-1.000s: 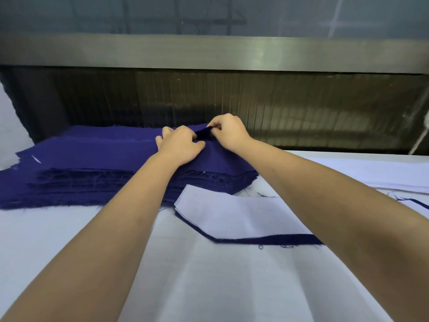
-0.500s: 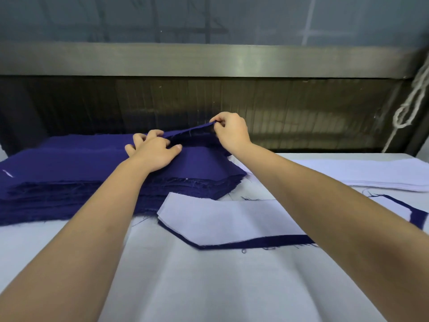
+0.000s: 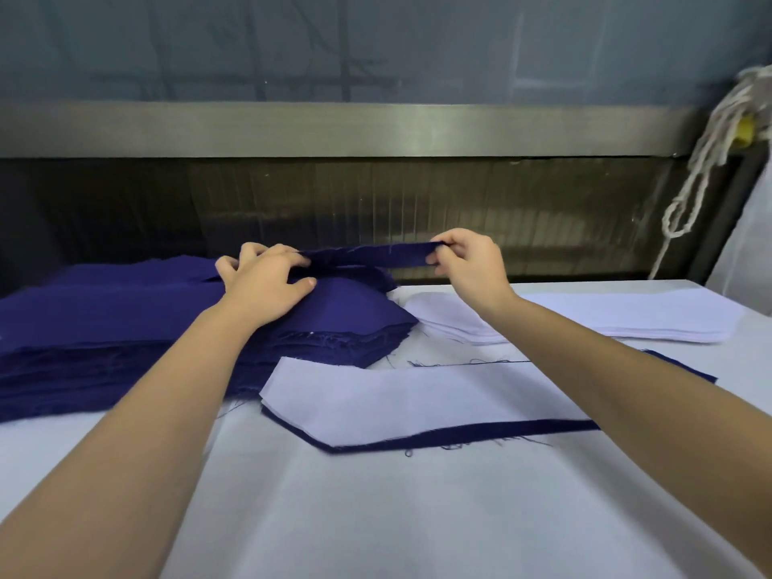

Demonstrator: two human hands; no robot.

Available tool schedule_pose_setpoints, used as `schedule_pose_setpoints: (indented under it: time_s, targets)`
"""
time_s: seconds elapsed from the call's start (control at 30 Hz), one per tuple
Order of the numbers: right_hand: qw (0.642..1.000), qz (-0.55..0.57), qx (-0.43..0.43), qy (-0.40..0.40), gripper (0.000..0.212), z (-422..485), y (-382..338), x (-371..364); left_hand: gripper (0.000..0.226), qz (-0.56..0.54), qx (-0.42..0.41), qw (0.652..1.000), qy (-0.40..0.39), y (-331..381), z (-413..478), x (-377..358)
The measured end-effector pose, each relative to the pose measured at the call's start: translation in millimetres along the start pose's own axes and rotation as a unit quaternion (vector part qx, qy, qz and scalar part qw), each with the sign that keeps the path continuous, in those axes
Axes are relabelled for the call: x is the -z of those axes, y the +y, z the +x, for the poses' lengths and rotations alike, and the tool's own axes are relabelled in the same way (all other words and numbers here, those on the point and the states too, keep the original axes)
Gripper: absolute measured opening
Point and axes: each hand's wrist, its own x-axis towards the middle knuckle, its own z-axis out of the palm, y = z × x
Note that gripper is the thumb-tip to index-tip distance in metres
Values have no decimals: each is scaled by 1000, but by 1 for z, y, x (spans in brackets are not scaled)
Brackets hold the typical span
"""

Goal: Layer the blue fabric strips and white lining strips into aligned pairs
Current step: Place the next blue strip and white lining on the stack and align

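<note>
A thick stack of blue fabric strips (image 3: 104, 328) lies at the left of the table. My right hand (image 3: 468, 265) pinches the end of one blue strip (image 3: 367, 256) and holds it lifted above the stack's right end. My left hand (image 3: 267, 282) rests on top of the stack and pinches the same strip near its other side. A stack of white lining strips (image 3: 605, 317) lies at the right. In front of both stacks a white lining strip (image 3: 401, 399) lies on a blue strip (image 3: 459, 437), whose edge shows along the near side.
The white table (image 3: 376, 516) stretches toward me. A metal ledge (image 3: 334, 127) and a dark ribbed panel run along the back. A knotted white rope (image 3: 702, 169) hangs at the far right, beside a white sheet.
My right hand has pulled the end of the top blue strip up and to the right, away from my left hand. The view has shifted right, showing the rope.
</note>
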Motion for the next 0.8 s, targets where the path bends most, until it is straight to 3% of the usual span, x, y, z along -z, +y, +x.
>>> schedule_pose_setpoints:
  time_s: [0.23, 0.47, 0.8]
  targets:
    - [998, 5, -54, 30, 22, -28, 16, 64, 30, 53, -219, 964, 140, 26, -22, 12]
    - [996, -6, -82, 33, 22, -59, 30, 113, 32, 106, -357, 916, 152, 44, -49, 18]
    - [992, 0, -114, 53, 26, -98, 37, 149, 48, 130, -463, 859, 175, 56, -87, 10]
